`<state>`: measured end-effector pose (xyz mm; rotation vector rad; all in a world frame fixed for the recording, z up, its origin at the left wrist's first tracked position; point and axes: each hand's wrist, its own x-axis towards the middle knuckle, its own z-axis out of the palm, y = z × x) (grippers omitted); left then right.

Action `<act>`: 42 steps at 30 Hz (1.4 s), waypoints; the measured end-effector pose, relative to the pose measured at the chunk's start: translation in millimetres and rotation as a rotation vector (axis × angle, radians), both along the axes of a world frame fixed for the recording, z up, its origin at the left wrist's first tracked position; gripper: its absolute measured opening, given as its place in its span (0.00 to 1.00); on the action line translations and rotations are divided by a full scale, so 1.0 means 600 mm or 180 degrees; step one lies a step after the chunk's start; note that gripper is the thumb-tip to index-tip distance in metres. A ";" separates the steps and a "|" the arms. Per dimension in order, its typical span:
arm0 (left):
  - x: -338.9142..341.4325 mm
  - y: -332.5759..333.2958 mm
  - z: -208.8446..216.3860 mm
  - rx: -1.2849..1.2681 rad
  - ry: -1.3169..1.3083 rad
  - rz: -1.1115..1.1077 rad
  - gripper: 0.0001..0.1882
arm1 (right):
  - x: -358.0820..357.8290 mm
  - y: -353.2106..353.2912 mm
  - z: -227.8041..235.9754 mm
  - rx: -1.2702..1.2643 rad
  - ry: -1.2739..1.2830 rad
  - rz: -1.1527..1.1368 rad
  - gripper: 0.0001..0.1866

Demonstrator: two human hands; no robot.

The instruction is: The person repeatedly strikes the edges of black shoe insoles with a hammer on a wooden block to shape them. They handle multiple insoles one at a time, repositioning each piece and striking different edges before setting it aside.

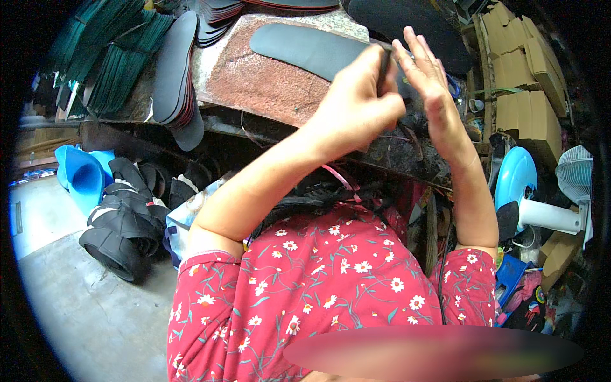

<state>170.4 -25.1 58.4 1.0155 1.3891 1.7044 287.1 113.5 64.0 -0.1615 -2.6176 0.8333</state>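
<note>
My left hand (359,95) is closed around a dark narrow thing (384,69), seen edge-on and too blurred to name. Just to its right, my right hand (431,89) is raised with its fingers stretched out, its palm turned toward the dark thing. Whether the palm touches that thing, I cannot tell. Behind my left hand a dark grey insole (305,52) lies flat on a reddish-brown, worn board (245,83) on the workbench. My left hand covers the insole's right end.
A stack of grey insoles (173,70) overhangs the bench edge at left, beside bundles of dark green sheets (124,70). Black curved pieces (121,223) pile up on the floor. A blue and white fan (519,175) and cardboard pieces (528,114) stand at right.
</note>
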 end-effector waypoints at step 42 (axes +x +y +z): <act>-0.027 0.022 -0.009 -0.0194 0.0033 0.0200 0.13 | 0.051 -0.007 0.015 0.2451 -0.0148 -0.0319 0.48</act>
